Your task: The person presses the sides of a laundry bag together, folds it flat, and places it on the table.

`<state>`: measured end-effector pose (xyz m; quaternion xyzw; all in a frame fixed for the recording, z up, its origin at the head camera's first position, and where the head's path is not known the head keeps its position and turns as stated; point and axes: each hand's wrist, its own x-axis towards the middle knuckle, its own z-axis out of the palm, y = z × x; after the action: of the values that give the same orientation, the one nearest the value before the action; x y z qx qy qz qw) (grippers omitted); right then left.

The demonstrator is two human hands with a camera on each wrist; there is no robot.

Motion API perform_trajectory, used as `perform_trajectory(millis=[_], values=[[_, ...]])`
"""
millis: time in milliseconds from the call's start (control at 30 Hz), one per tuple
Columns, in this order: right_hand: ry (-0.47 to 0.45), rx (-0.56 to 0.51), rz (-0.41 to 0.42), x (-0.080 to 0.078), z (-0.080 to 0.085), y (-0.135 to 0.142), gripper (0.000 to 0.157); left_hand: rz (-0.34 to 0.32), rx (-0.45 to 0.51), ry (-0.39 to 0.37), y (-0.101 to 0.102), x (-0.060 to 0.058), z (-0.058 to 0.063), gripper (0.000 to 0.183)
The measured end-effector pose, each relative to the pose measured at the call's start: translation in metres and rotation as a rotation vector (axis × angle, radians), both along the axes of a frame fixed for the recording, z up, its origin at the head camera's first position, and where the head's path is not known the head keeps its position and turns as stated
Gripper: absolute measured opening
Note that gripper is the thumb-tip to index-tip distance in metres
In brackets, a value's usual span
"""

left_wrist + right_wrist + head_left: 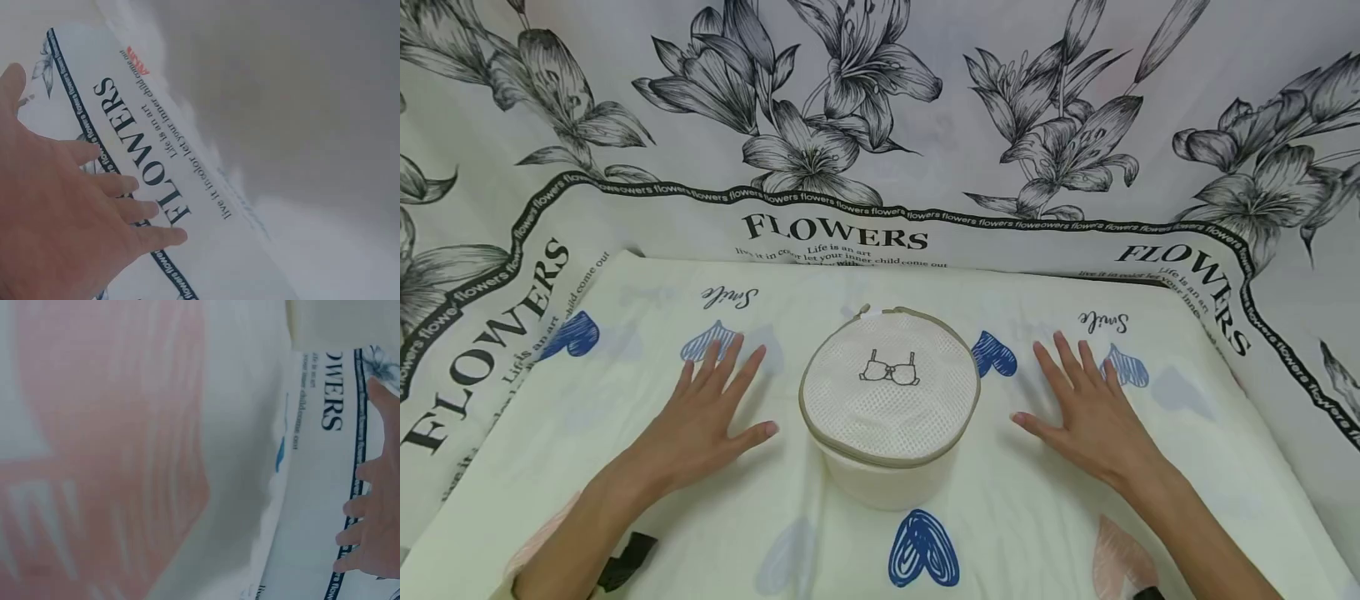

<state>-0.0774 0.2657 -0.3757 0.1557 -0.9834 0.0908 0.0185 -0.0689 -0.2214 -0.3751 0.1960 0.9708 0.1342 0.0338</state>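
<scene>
A round white mesh laundry bag (880,417) stands upright in the middle of the cloth-covered surface in the head view. Its top carries a small bra drawing, and a beige zipper runs round the rim. To its left, my left hand (718,417) has its fingers spread straight and holds nothing. On the other side my right hand (1086,412) is likewise spread, apart from the bag. Both palms face down, above or on the cloth; contact is unclear. In the left wrist view the left hand (69,212) shows with extended fingers. The right hand (375,506) appears at the right wrist view's edge.
A pale cloth (715,533) printed with hearts and "Smile" covers the surface. Behind it hangs a white fabric (955,167) with black lilies and "FLOWERS" lettering, which also borders the sides. Dark bands (628,560) show near the wrists.
</scene>
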Motion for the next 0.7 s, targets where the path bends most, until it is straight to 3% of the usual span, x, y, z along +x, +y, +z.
perform_trajectory(millis=[233, 700], values=[[0.038, 0.004, 0.026, -0.003, 0.011, -0.005, 0.095, -0.038, 0.002, 0.008, 0.007, -0.001, 0.011, 0.095], [0.103, -0.019, 0.082, -0.001, 0.028, -0.017, 0.095, -0.069, 0.052, 0.001, 0.012, 0.008, 0.019, 0.096]])
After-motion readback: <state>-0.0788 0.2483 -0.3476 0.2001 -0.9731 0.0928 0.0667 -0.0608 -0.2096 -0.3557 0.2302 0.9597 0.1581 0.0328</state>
